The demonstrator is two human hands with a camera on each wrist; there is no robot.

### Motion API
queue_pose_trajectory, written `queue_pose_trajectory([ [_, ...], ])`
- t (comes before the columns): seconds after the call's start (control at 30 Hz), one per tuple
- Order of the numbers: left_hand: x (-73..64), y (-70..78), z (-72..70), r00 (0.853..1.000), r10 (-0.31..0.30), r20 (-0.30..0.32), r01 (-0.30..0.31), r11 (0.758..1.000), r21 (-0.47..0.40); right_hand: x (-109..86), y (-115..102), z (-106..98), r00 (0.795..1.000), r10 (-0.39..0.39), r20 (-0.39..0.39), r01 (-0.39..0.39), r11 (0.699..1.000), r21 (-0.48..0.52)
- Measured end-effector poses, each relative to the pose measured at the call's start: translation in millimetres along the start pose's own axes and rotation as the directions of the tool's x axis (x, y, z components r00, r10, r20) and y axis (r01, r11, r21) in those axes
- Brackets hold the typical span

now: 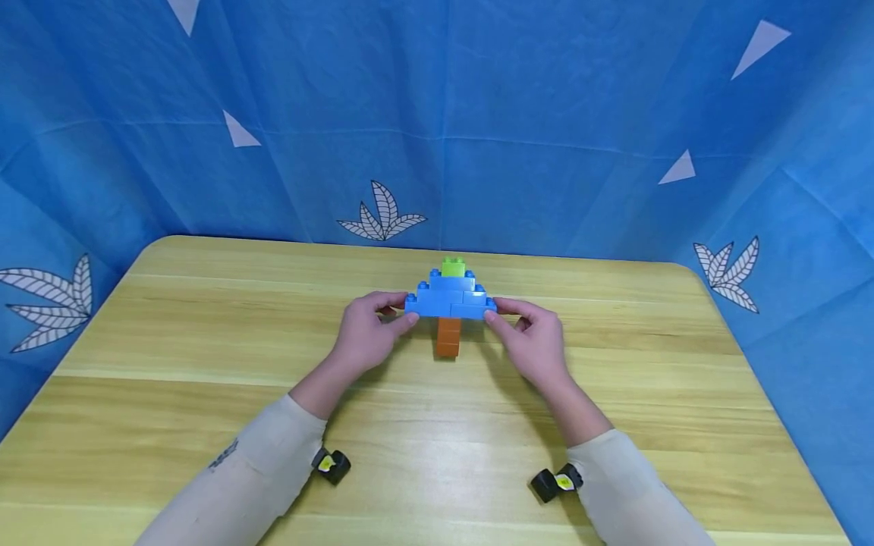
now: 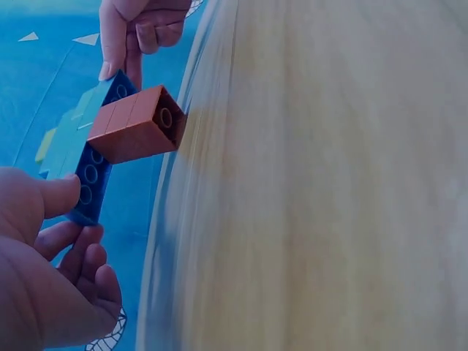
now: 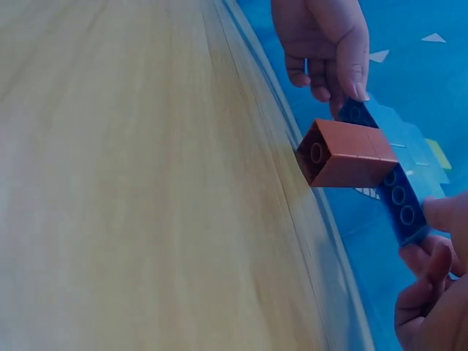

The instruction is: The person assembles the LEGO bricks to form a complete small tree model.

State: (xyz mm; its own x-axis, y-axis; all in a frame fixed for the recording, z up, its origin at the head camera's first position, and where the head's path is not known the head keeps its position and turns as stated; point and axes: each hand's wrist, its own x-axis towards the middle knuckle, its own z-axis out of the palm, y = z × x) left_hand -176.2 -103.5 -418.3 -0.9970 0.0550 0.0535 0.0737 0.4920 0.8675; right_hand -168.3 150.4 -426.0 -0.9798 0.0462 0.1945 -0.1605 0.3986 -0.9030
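Observation:
A tree-shaped brick build (image 1: 447, 298) is held between both hands over the far middle of the table. Its stepped blue tiers (image 1: 451, 303) narrow upward to one green brick (image 1: 454, 267). Beneath them a short trunk of orange-brown bricks (image 1: 448, 338) points down, its hollow underside facing the left wrist camera. My left hand (image 1: 369, 330) pinches the left end of the lowest blue tier between thumb and fingers. At the opposite end, my right hand (image 1: 536, 341) pinches the same tier. The hollow undersides of the blue bricks (image 3: 398, 195) show in the right wrist view.
The wood-grain table (image 1: 205, 318) has rounded far corners. Behind it and along its sides hangs a blue cloth (image 1: 478, 152) printed with white triangles and leaves. A small black wrist camera (image 1: 334, 467) sits at the left sleeve, another black camera (image 1: 546, 485) at the right sleeve.

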Motion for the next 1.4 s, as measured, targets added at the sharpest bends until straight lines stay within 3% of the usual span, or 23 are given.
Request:
queue_pose_trajectory([
  [0.17,5.0,-2.5,4.4,0.997,-0.075,-0.027,0.075,0.997,-0.012,3.5,3,5,0.997,0.073,0.017,-0.073,0.997,-0.003],
  [0.37,9.4,-4.4,10.1,0.981,-0.189,-0.04,0.187,0.98,-0.065,8.6,7,13,0.986,0.166,0.02,-0.167,0.986,0.019],
  [0.5,10.7,-6.5,12.6,0.972,-0.229,-0.049,0.225,0.972,-0.061,10.9,10,18,0.979,0.204,0.027,-0.204,0.979,0.018],
  [1.13,14.8,-9.9,16.6,0.971,-0.233,-0.05,0.233,0.973,-0.002,16.9,13,19,0.962,0.273,0.014,-0.271,0.96,-0.074],
  [1.27,16.8,-10.3,14.4,0.972,-0.232,-0.021,0.233,0.972,0.029,17.3,12,18,0.954,0.297,0.033,-0.294,0.953,-0.076],
  [1.4,19.1,-9.2,7.9,0.974,-0.221,0.047,0.218,0.974,0.069,17.5,10,16,0.946,0.318,0.058,-0.312,0.945,-0.103],
])
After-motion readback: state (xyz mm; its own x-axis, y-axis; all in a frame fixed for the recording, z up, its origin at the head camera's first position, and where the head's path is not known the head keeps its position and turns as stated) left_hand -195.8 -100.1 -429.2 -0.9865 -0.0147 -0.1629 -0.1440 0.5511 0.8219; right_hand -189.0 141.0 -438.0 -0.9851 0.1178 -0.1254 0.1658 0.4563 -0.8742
